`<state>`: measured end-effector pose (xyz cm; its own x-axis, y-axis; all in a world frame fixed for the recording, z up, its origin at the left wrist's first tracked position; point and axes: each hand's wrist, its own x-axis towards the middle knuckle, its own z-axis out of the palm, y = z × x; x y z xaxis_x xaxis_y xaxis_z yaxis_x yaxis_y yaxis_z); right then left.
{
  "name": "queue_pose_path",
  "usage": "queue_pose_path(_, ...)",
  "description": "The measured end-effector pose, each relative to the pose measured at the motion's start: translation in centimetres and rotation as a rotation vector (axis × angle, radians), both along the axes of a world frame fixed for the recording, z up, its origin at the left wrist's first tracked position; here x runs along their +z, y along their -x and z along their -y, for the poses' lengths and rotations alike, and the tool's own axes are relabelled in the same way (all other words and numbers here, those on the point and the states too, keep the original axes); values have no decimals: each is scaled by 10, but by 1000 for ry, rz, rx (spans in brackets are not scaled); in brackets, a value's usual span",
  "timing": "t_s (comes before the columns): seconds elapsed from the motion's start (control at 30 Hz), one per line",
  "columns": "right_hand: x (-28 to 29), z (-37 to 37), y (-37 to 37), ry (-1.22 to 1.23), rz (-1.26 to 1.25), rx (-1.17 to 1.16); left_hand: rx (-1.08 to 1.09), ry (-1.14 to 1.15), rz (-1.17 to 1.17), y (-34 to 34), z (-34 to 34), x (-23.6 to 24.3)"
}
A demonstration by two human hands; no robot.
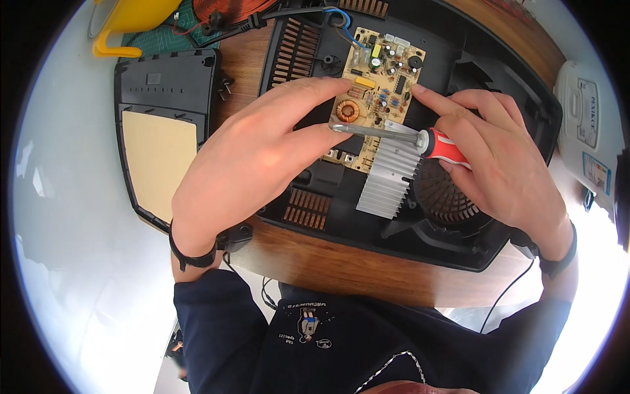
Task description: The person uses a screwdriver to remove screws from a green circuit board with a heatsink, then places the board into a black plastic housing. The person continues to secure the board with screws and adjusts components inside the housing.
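A tan circuit board [390, 102] with a copper-wound coil [348, 111] and a finned silver heat sink [387, 184] lies in an open black appliance housing [341, 220]. My left hand [252, 148] grips the board's left edge, thumb and index finger apart; its other fingers are hidden. A screwdriver [443, 146] with a red and white handle rests in my right hand [495, 141], its shaft lying level across the board. The screwdriver's tip ends beside my left thumb. My right index finger touches the board's right edge.
A black fan [446, 194] sits in the housing under my right hand. At the left lies a black cover with a beige panel [161, 164]. Behind it are a yellow container [134, 23], a green mat [174, 33] and a copper coil [226, 8]. A white case [587, 125] stands at right.
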<state>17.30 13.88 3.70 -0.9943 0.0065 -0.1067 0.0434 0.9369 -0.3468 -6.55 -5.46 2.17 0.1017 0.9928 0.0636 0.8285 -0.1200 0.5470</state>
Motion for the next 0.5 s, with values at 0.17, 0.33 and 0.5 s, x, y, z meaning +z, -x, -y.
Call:
queue_pose_path(0.17, -2, 1, 0, -5, -6, -6, -8, -41, -205, 6, -5, 11)
queue_pose_path(0.33, -2, 2, 1, -23, -5, -4, 70, -70, -343, 8, -1, 6)
queue_pose_path(0.5, -4, 2, 2, -25, 3, -17, 55, -67, -284, 7, 0, -1)
